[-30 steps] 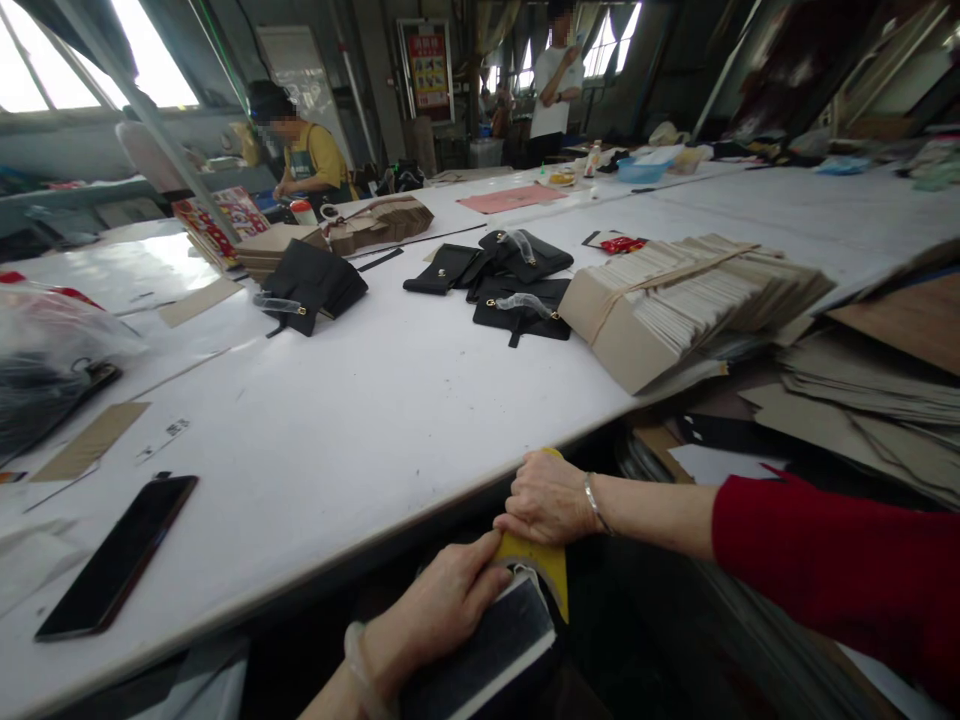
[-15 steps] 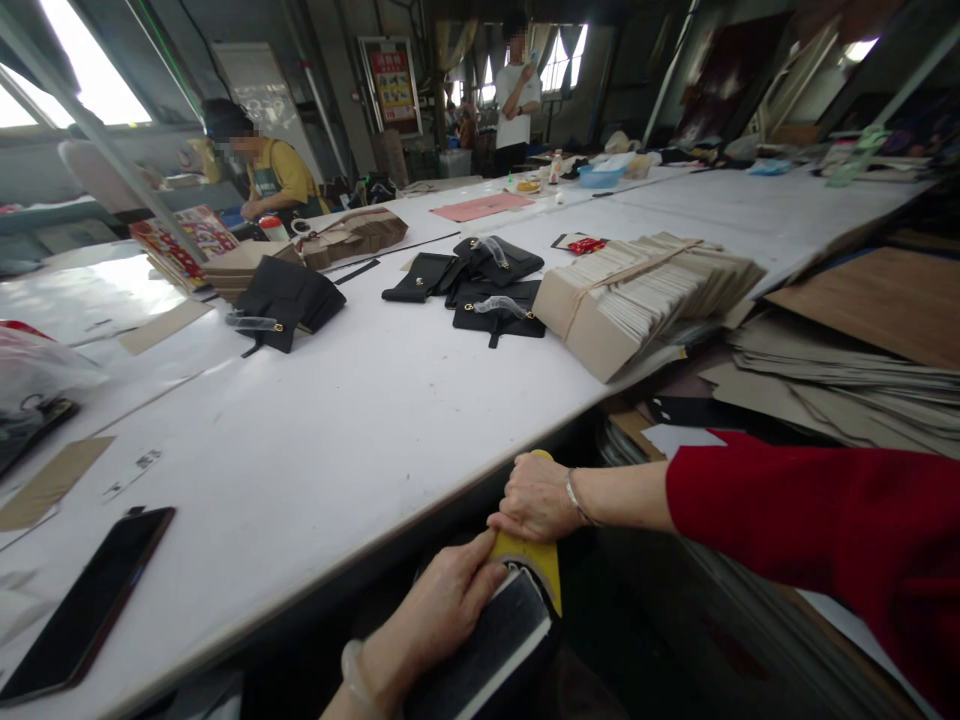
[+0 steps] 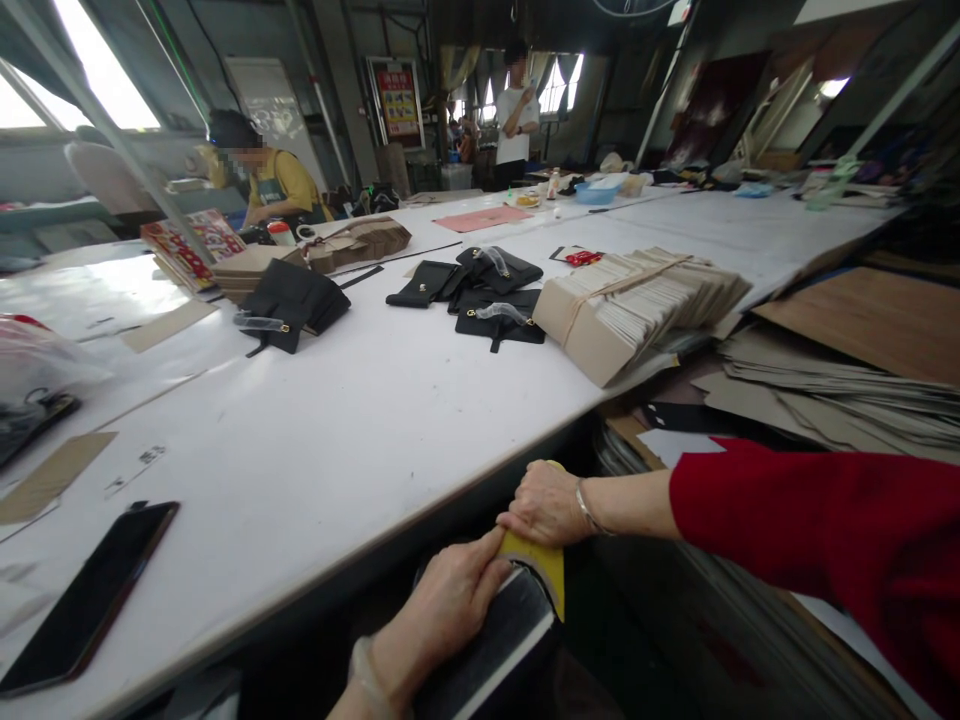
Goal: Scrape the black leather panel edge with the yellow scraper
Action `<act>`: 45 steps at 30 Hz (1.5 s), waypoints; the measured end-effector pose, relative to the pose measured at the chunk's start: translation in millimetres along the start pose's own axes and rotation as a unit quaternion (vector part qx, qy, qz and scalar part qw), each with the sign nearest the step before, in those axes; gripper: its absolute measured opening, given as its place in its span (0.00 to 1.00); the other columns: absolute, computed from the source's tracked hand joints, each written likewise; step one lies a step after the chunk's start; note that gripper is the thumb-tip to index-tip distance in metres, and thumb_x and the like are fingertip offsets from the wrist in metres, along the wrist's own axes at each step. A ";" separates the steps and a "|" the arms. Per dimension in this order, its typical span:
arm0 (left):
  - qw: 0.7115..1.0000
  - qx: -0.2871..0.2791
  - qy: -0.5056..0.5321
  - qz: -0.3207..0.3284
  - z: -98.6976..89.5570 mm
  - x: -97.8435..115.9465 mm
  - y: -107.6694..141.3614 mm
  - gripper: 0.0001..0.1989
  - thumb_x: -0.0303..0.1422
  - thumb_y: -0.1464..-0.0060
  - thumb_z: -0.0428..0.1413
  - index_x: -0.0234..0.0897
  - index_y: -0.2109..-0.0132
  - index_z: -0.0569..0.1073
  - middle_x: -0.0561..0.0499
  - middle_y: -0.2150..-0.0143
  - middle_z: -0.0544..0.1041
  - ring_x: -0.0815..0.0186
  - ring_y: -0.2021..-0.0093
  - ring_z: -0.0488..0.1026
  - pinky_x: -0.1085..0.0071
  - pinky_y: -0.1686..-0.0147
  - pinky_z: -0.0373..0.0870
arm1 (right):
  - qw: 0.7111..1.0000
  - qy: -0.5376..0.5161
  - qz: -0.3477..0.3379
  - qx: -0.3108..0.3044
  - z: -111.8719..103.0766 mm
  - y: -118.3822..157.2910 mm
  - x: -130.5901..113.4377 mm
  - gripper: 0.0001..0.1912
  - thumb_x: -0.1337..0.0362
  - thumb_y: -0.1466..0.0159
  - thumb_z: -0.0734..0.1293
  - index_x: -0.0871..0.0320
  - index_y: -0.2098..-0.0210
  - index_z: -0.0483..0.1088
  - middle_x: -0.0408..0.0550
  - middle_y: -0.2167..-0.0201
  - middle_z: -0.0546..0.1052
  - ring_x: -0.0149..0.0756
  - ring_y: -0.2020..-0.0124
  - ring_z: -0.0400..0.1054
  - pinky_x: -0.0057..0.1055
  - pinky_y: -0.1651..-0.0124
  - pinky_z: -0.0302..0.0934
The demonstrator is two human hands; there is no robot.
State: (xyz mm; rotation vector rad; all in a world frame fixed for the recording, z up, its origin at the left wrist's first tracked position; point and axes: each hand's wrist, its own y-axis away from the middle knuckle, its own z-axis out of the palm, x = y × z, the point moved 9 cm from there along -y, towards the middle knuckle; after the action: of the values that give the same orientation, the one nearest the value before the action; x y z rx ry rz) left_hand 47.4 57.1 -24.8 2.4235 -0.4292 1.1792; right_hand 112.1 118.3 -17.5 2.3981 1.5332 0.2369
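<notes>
Below the near edge of the white table, my right hand (image 3: 541, 503) is closed around a yellow piece (image 3: 541, 562) with a curved lower edge. That piece lies against the end of a black box-like thing (image 3: 501, 632) with a pale stripe along its top. My left hand (image 3: 459, 592) grips the side of the black thing, thumb on top, and its index fingertip meets my right hand at the yellow piece. What these two things are I cannot make out; shadow hides their lower parts.
On the white table (image 3: 322, 440) lie a phone (image 3: 94, 592), several black wallet-like bags (image 3: 499, 318), another black bag (image 3: 289, 303) and a tied bundle of card pieces (image 3: 585, 335). Stacked boards (image 3: 810, 385) stand at right. One person (image 3: 281, 190) sits, another (image 3: 516, 125) stands behind.
The view has shifted slightly. Both hands appear a little lower and to the right, with their hold on the yellow piece and the black thing unchanged.
</notes>
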 end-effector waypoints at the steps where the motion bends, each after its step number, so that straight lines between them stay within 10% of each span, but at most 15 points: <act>1: 1.000 0.000 -0.010 0.000 0.1 -0.1 -0.1 0.14 0.38 0.34 0.44 0.40 0.52 0.71 0.49 0.60 0.78 0.61 0.62 0.76 0.71 0.61 0.66 | 1.000 -0.003 0.003 -0.002 0.6 1.1 0.0 0.31 0.57 0.28 0.47 0.60 0.71 0.77 0.55 0.72 0.80 0.42 0.70 0.75 0.32 0.69 0.54; 8: 0.996 -0.012 -0.084 0.007 4.7 1.1 -0.5 0.16 0.39 0.34 0.41 0.42 0.50 0.70 0.48 0.56 0.78 0.58 0.55 0.76 0.63 0.48 0.65 | 0.999 -0.016 0.041 0.001 7.1 12.9 -4.4 0.32 0.56 0.28 0.46 0.60 0.69 0.77 0.55 0.70 0.80 0.44 0.67 0.76 0.32 0.70 0.54; 12: 0.999 -0.025 -0.031 0.016 7.1 5.8 4.1 0.17 0.39 0.33 0.40 0.43 0.49 0.71 0.51 0.52 0.77 0.59 0.49 0.73 0.55 0.33 0.41 | 0.997 -0.024 0.075 0.015 9.4 19.0 -8.5 0.33 0.56 0.28 0.46 0.60 0.69 0.78 0.57 0.70 0.80 0.46 0.68 0.76 0.33 0.69 0.56; 17: 0.987 -0.041 0.153 -0.033 3.6 -1.6 -0.9 0.23 0.45 0.36 0.41 0.36 0.60 0.75 0.51 0.64 0.75 0.62 0.61 0.68 0.67 0.54 0.63 | 0.991 -0.042 0.123 0.039 11.8 27.7 -11.3 0.34 0.56 0.28 0.46 0.59 0.71 0.79 0.58 0.72 0.80 0.47 0.69 0.76 0.34 0.68 0.58; 21: 0.977 -0.055 0.194 -0.071 5.3 -14.0 -13.2 0.15 0.39 0.47 0.50 0.31 0.71 0.74 0.56 0.79 0.60 0.70 0.75 0.53 0.71 0.74 0.52 | 0.986 -0.065 0.144 0.055 13.6 35.3 -14.3 0.34 0.57 0.28 0.46 0.61 0.71 0.79 0.61 0.72 0.79 0.49 0.69 0.76 0.35 0.68 0.58; 30: 0.961 -0.046 0.246 -0.117 8.9 -29.7 -20.5 0.12 0.33 0.57 0.54 0.30 0.72 0.78 0.58 0.83 0.59 0.73 0.80 0.48 0.71 0.78 0.45 | 0.954 -0.231 0.168 0.089 33.1 44.0 -9.3 0.33 0.53 0.30 0.46 0.61 0.75 0.73 0.61 0.72 0.78 0.44 0.70 0.71 0.37 0.65 0.51; 35: 0.959 -0.026 0.254 -0.124 3.6 -33.3 -20.8 0.19 0.35 0.57 0.57 0.34 0.58 0.82 0.53 0.72 0.76 0.68 0.72 0.63 0.72 0.68 0.61 | 0.852 -0.466 0.224 0.077 76.3 60.2 10.6 0.36 0.37 0.35 0.40 0.57 0.83 0.54 0.45 0.85 0.61 0.29 0.81 0.53 0.31 0.72 0.48; 39: 0.958 -0.025 0.254 -0.132 0.7 -29.6 -19.6 0.18 0.35 0.57 0.58 0.34 0.59 0.82 0.52 0.68 0.78 0.66 0.69 0.66 0.72 0.67 0.63 | 0.722 -0.648 0.237 0.048 96.5 66.8 7.6 0.42 0.29 0.42 0.34 0.55 0.70 0.60 0.36 0.85 0.52 0.27 0.84 0.45 0.27 0.78 0.47; 43: 0.955 -0.048 0.263 -0.126 2.1 -24.9 -18.7 0.16 0.36 0.55 0.56 0.33 0.62 0.82 0.53 0.76 0.73 0.70 0.76 0.60 0.73 0.73 0.58 | 0.499 -0.851 0.154 0.053 82.2 56.2 -18.1 0.37 0.29 0.44 0.58 0.55 0.53 0.60 0.34 0.77 0.56 0.23 0.80 0.47 0.23 0.75 0.48; 45: 0.955 -0.055 0.264 -0.126 2.3 -24.6 -19.0 0.16 0.35 0.55 0.55 0.33 0.62 0.82 0.54 0.77 0.72 0.71 0.77 0.59 0.73 0.73 0.58 | 0.485 -0.856 0.170 0.064 78.9 50.3 -20.5 0.34 0.37 0.48 0.68 0.56 0.55 0.62 0.34 0.77 0.57 0.22 0.79 0.48 0.22 0.75 0.47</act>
State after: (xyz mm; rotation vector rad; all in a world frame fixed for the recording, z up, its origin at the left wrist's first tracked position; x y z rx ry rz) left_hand 42.7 74.8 -50.0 1.8933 -0.0177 1.5622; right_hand 169.5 68.1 -75.6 1.4112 -0.0011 -1.6787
